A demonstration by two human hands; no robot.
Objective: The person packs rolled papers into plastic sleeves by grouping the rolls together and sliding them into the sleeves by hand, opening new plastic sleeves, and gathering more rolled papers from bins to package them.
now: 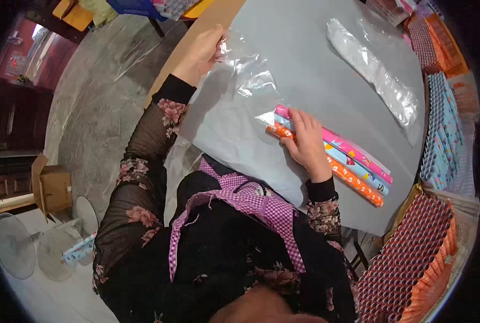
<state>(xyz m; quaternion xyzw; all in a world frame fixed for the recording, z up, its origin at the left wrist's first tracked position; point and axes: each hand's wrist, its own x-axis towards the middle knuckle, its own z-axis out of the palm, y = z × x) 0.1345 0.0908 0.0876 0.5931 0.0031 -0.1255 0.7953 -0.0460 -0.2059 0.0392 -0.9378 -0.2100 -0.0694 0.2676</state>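
Note:
Three patterned paper rolls, a pink one (358, 152), a light blue one (365, 175) and an orange one (358, 185), lie side by side on the grey-covered table (299, 54). My right hand (309, 141) rests over their near ends, fingers curved round them. At the upper left my left hand (205, 51) pinches the end of a clear plastic bag (253, 72). The bag stretches from there toward the rolls, and its other end lies at their tips. Whether the roll tips are inside the bag is hard to tell.
A stack of clear plastic bags (374, 75) lies on the table's far right part. Crates of patterned rolls (407, 253) line the right side, with blue rolls (442, 129) above. A cardboard box (53, 185) and clear spools (14, 245) are at lower left.

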